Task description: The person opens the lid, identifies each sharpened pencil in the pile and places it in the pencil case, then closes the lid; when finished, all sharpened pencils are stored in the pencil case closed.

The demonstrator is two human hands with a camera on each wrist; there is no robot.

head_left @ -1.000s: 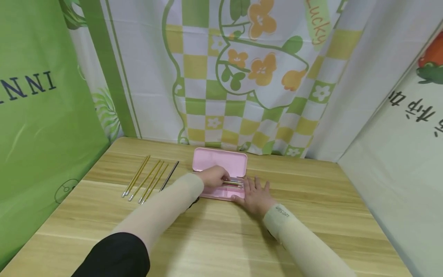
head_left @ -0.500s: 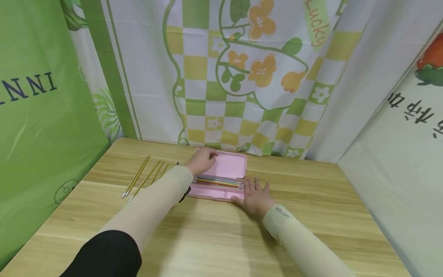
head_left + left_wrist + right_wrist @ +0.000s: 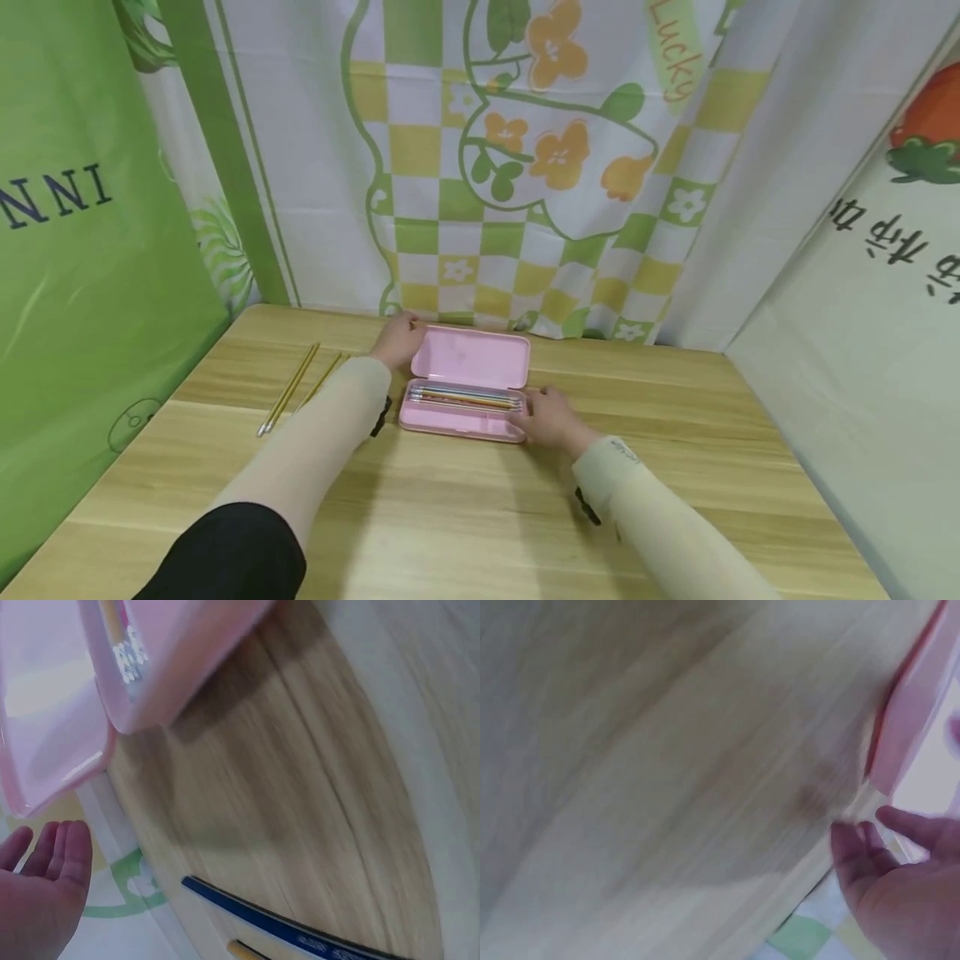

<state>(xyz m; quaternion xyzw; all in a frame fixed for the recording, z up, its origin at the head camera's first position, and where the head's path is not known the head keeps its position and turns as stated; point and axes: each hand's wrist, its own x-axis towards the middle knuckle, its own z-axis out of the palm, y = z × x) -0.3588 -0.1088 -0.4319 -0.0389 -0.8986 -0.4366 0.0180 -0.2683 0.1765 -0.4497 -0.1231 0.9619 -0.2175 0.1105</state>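
A pink pencil case lies with its lid raised towards the curtain. Several pencils lie side by side in its back compartment. My left hand is at the lid's left edge; in the left wrist view its loosely bent fingers are close to the lid's corner, with nothing in them. At the case's right end is my right hand, its thumb near the front part. The right wrist view shows the thumb and fingers apart near the case's corner.
Yellow pencils lie on the wooden table to the left, partly hidden by the left sleeve. A dark blue pencil shows in the left wrist view. A patterned curtain hangs along the table's back edge.
My left hand has come out of the case and moved up and left to the lid's left edge. The right hand's spread fingers have drawn in at the case's right end.
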